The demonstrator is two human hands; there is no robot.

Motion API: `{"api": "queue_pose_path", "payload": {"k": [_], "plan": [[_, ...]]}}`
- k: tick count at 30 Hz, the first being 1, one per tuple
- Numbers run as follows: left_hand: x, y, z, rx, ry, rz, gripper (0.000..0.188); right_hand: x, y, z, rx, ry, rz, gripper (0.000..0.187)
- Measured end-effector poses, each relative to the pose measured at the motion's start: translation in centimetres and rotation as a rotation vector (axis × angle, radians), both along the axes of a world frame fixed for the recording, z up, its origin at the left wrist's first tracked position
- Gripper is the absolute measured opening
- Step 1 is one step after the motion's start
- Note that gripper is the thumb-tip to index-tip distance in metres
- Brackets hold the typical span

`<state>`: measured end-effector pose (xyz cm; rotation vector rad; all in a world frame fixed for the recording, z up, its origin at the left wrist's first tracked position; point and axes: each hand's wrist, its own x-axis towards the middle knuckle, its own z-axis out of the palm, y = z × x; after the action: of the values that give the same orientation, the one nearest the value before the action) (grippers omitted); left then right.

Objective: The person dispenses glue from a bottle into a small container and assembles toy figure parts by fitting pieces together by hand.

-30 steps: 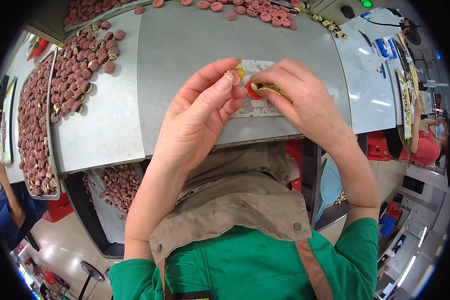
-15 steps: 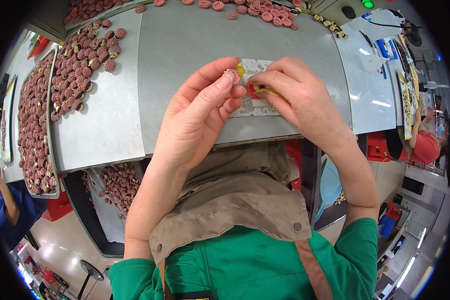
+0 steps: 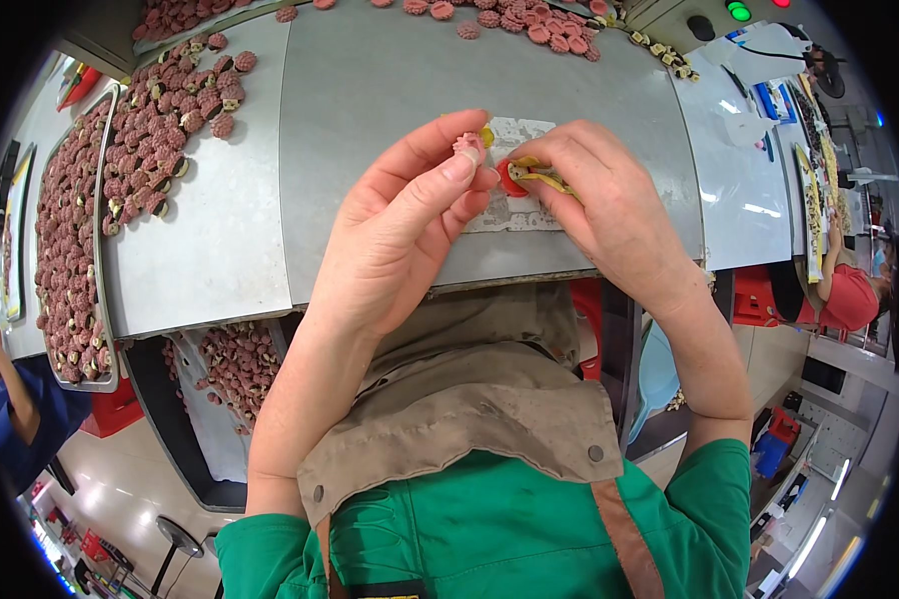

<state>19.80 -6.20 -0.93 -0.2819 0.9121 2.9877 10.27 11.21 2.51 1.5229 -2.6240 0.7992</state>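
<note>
My left hand (image 3: 405, 200) pinches a small pink bumpy piece (image 3: 467, 146) between thumb and fingertips, above the worktable. A bit of something yellow (image 3: 486, 137) shows just behind that piece; what it is I cannot make out. To the right, my right hand (image 3: 604, 190) is closed on a thin yellow tool (image 3: 547, 180), whose full shape my fingers hide. Its tip end is over a round red thing (image 3: 510, 180), partly covered by the hand. Under both hands lies a worn, whitish flat slab (image 3: 514, 218) on the grey tabletop (image 3: 370, 80).
Many pink bumpy pieces (image 3: 160, 120), some with cream and dark parts, lie at the left beside a full metal tray (image 3: 110, 290). More pink pieces (image 3: 539, 25) and small cream-and-dark pieces (image 3: 664, 50) lie along the far edge. Below the table is an open drawer (image 3: 210, 419).
My right hand has shifted slightly right and down, with the yellow tool, showing more of the round red thing. My left hand keeps its pinch on the pink piece, almost still.
</note>
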Motion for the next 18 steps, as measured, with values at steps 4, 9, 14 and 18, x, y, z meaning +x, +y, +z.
{"api": "queue_pose_path", "payload": {"k": [4,9,14,18], "plan": [[0.1,-0.1,-0.2,0.013,0.033,-0.001,0.039,-0.4,0.0,0.4,0.035,0.02,0.058,0.021],[0.1,0.2,0.1,-0.019,0.013,0.036,0.038,-0.8,0.3,0.5,0.038,0.042,0.128,0.02],[0.1,0.4,0.4,-0.074,0.032,0.014,0.033,-0.8,1.1,0.0,-0.014,-0.346,-0.047,0.019],[0.3,0.9,0.9,-0.231,0.0,0.026,0.028,0.5,1.3,0.1,-0.311,-0.685,-0.117,0.018]]}}
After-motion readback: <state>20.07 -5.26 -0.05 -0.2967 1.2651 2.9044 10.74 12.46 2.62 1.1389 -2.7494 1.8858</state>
